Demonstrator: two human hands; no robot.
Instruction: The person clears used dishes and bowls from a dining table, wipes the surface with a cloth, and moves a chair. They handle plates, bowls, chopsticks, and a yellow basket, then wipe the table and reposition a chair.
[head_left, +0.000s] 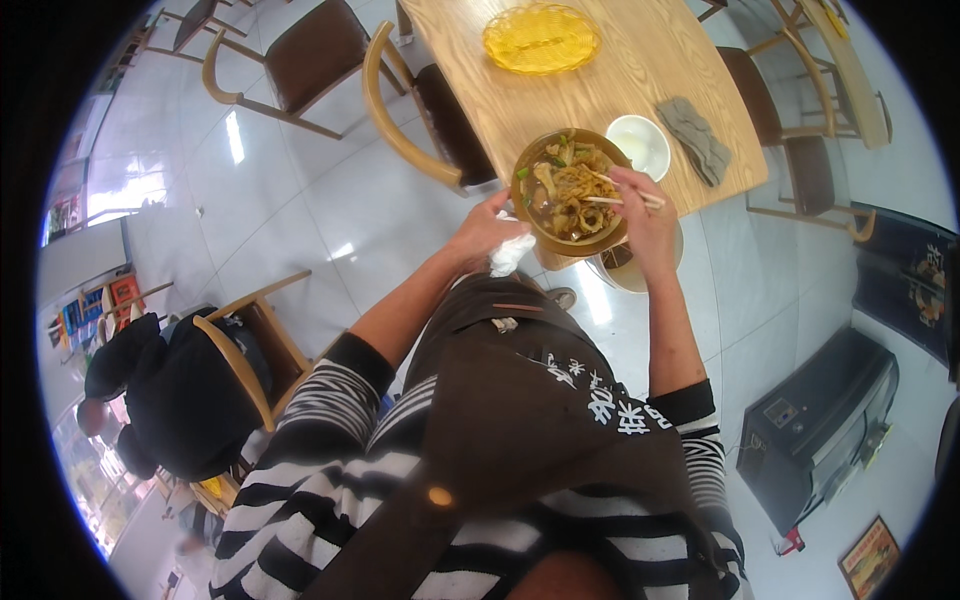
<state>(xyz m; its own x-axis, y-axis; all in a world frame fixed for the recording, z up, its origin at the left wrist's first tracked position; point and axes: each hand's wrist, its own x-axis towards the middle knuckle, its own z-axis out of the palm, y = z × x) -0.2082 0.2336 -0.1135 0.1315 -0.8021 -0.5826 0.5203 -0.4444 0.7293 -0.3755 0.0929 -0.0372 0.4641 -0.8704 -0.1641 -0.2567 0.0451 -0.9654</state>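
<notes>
A large brown bowl full of cooked food in sauce is at the near end of the wooden table. My left hand grips its left rim and also has a crumpled white tissue under the fingers. In my right hand is a pair of light chopsticks, their tips in the food. A white bowl with a little pale content stands just beyond, and right of it lies a grey-brown cloth. Below the table end, partly hidden by my right arm, a round bin shows dark contents.
The wooden table bears a yellow woven basket at its far part. Chairs stand along its left side, others to the right. A person in black sits behind at the left. A dark cabinet stands at the right.
</notes>
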